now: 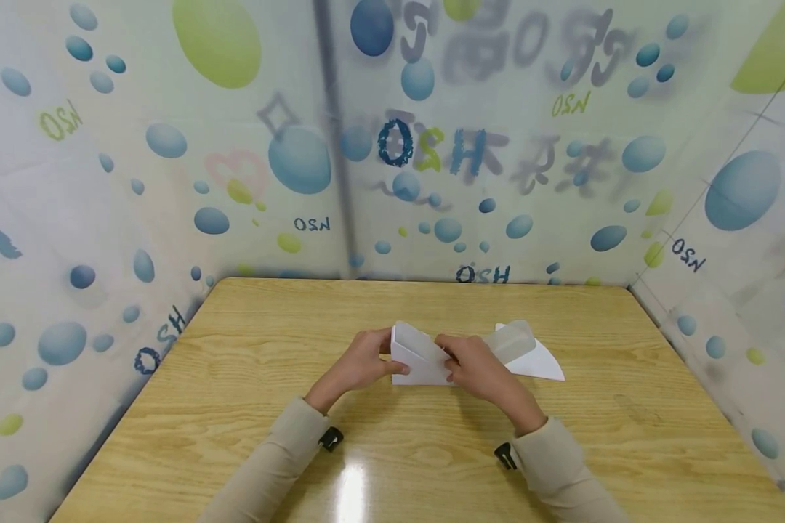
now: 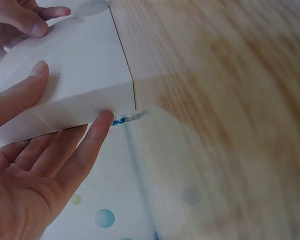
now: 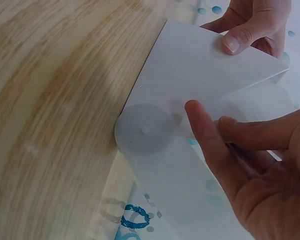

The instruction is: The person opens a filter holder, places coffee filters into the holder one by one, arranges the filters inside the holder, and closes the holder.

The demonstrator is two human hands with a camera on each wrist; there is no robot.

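Observation:
A white folded card piece (image 1: 421, 369) with a box-like side stands on edge on the wooden table, with a translucent sheet (image 1: 413, 339) along its open top. At its left end my left hand (image 1: 364, 359) grips it, thumb on the front face and fingers behind. Near its other end my right hand (image 1: 477, 367) pinches the upper edge between thumb and forefinger. In the right wrist view, a round translucent disc (image 3: 145, 131) with a small white centre lies at the card's lower corner. Beyond the right hand spreads a white fan-shaped part (image 1: 541, 363) beneath a round-ended translucent strip (image 1: 515, 340).
The wooden table (image 1: 268, 319) reaches out on both sides of the hands. Patterned white sheets (image 1: 248, 181) with blue and green dots hang behind it and on both sides. Black clips (image 1: 331, 439) sit by the sleeve cuffs.

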